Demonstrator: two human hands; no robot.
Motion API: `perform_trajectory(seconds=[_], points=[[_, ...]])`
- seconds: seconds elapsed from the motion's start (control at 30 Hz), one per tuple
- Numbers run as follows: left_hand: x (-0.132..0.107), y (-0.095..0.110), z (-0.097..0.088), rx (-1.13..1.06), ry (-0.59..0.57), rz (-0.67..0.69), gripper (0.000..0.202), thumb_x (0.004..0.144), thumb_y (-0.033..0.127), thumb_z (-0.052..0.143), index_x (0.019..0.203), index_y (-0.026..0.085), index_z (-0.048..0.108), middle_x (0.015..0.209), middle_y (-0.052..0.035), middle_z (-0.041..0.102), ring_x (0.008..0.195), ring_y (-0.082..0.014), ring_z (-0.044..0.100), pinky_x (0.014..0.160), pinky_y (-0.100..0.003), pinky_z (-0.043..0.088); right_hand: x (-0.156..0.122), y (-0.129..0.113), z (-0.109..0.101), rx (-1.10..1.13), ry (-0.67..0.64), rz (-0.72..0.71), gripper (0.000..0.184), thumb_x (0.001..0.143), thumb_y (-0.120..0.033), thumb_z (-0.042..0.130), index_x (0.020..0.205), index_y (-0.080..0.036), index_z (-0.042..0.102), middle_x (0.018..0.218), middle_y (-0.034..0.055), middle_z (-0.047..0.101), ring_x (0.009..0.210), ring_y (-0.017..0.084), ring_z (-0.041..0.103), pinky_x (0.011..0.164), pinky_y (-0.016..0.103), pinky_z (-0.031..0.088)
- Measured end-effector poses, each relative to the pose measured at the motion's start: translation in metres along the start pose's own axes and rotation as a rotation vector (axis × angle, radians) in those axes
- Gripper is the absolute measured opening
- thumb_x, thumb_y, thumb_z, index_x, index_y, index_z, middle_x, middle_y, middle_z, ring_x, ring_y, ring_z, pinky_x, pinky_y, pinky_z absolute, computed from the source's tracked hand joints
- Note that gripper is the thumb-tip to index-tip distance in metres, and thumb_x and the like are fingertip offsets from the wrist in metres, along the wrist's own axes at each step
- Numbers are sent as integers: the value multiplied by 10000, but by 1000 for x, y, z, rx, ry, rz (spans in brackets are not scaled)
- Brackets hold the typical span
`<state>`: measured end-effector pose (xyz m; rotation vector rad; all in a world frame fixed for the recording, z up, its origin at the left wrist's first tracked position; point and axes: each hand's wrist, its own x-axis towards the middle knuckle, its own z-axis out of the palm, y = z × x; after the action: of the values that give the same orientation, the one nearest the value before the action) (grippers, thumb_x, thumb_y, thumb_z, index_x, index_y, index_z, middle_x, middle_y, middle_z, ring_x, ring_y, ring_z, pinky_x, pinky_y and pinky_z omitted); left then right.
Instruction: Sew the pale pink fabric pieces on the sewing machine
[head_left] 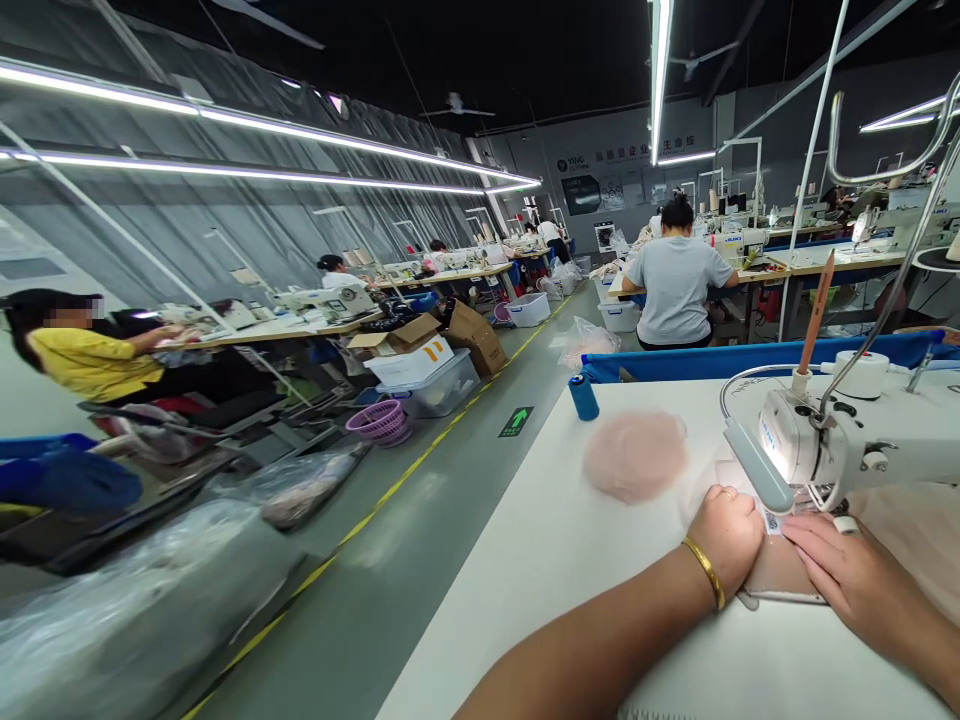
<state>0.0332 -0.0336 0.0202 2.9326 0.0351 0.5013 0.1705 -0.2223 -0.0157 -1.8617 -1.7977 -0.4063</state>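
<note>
My left hand [724,540], with a gold bracelet at the wrist, is closed with its fingers curled on sheer pink fabric [784,575] just left of the needle area. A small white label with a printed code [772,523] lies on that fabric between my hands. Flat beside the label rests my right hand [844,565], its fingers stretched out over the cloth. Right above both hands stands the white sewing machine [814,440], its needle and presser foot mostly hidden. More pale pink fabric [907,525] spreads behind my right hand.
On the white table [517,600] are a round pink fabric piece [636,455] and a blue thread cone [583,398]. A pencil [816,310] stands on the machine. Co-workers sit at other machines ahead and left. Plastic bins [442,385] and a purple basket [380,423] line the aisle.
</note>
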Motion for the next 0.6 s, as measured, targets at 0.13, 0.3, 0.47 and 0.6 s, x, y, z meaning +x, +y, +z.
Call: perform_trajectory(seconds=[0.13,0.3,0.47,0.6], points=[[-20,-8,-32,-103,-148,-74,144,864,158,681,740,161,607,844,-113,694,820,-282,661,771,-410,514,5,-24,-12,68,-23,-126,364,1015,-185,552,1355,-268,652,1285,94,762,1173,276,727,981,438,623],[-79,-3,-93,-713,-234,-201,143,1009,271,519,946,193,620,938,-41,741,834,-159,672,781,-277,528,26,-68,-25,262,-114,78,617,1020,-433,643,1583,-296,432,1549,112,598,1404,340,575,1103,521,542],[-112,-6,-129,-1562,-128,-607,412,809,542,779,847,167,612,906,-108,760,811,-203,690,820,-339,513,72,-100,-43,780,-446,373,376,1048,-615,518,982,-275,664,891,-1,763,785,205,704,697,315,576],[-113,-13,-126,-1549,-235,-731,587,640,630,903,892,162,654,767,-51,735,636,-152,620,703,-308,465,98,-119,-39,970,-465,403,426,1007,-672,557,910,-263,628,838,6,720,803,200,655,727,316,528]])
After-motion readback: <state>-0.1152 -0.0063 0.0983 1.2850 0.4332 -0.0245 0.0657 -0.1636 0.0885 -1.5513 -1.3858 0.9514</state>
